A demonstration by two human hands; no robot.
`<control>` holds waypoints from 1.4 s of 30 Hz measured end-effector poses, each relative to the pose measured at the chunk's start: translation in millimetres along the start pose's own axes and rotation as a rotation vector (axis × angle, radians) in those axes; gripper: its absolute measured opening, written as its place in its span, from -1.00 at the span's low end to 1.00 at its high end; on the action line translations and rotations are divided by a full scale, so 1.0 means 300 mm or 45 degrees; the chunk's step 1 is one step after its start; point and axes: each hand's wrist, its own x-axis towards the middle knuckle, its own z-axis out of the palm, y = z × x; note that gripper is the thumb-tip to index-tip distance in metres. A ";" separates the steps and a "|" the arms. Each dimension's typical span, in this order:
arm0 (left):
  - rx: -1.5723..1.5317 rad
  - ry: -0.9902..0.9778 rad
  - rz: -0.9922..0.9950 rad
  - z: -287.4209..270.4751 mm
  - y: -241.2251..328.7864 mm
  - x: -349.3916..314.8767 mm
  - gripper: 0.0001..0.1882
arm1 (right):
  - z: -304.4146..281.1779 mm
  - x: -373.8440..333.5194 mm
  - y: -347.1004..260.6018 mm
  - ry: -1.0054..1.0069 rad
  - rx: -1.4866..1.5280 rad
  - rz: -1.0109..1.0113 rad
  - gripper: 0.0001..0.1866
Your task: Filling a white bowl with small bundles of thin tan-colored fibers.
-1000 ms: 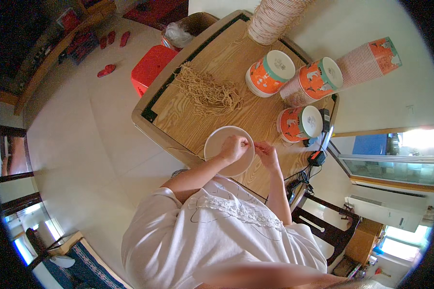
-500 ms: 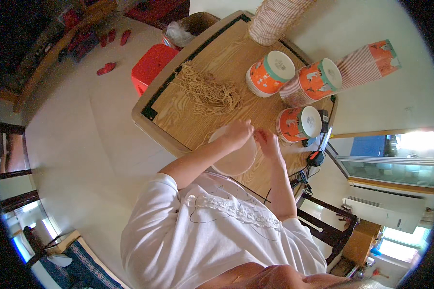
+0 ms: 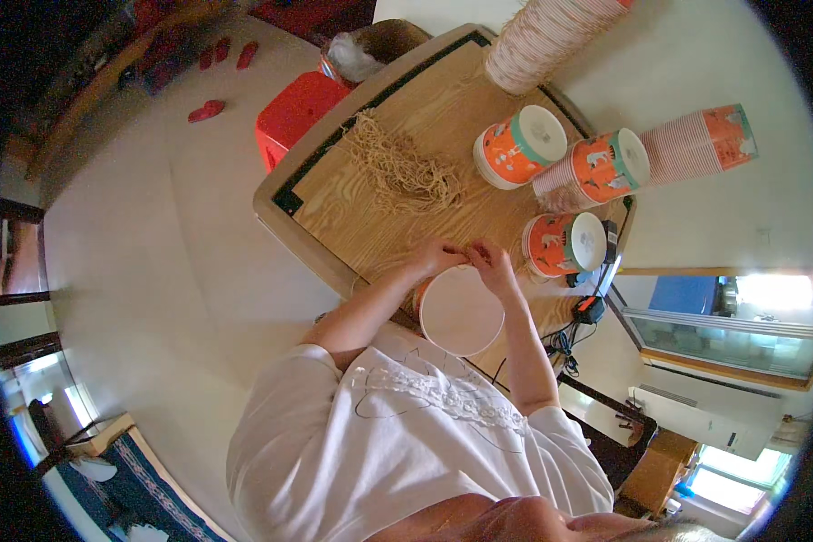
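While a glossy red, box-shaped stool stands beside the wood-grain counter, a loose, tangled heap of tan string lies on the counter's left part. The bare left hand meets the bare right hand above the far rim of a round, white-lined paper tub with an orange outer wall, at the counter's near edge. Both hands' fingers are pinched close together; what they grip cannot be told. Farther right stands an orange patterned paper tub, its white base facing up.
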 end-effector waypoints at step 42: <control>0.284 -0.004 0.672 -0.121 -0.073 -0.011 -0.86 | 0.034 0.047 0.092 -0.048 -0.055 0.081 -0.84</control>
